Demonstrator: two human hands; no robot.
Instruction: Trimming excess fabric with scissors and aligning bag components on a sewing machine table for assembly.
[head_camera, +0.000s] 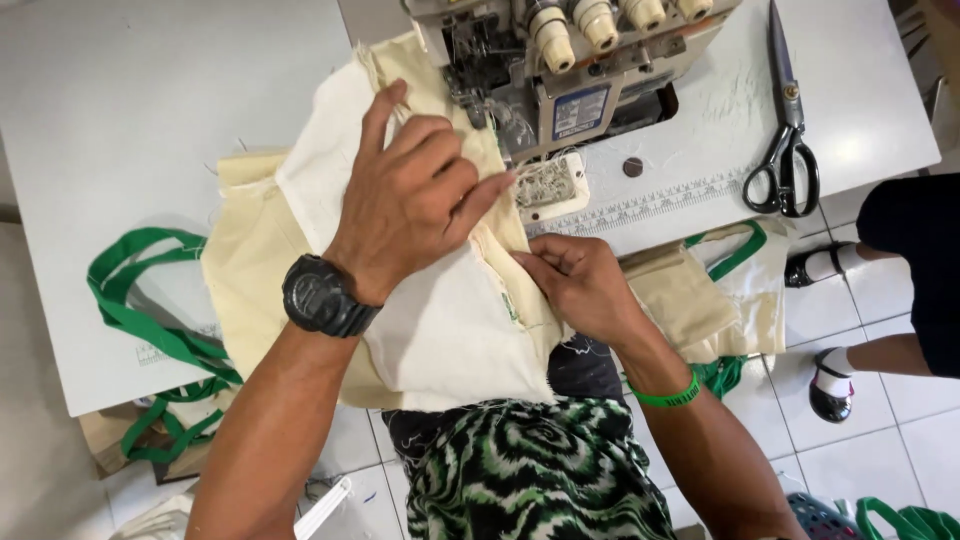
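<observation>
Cloth (440, 330), one cream piece, lies on the counter (130, 120) at one sewing machine (560, 70), left hand (410, 200) flat with spread fingers, right hand (580, 285) pinching its seam, one pair of scissors (785, 150) nearby.

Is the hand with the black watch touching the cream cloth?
Touching. The head view shows the left hand pressed flat, fingers spread, on the cream cloth beside the sewing machine.

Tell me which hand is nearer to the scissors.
Right. The right hand pinches the cream fabric edge, below-left of the scissors; the left hand lies flat on the fabric, farther left.
</observation>
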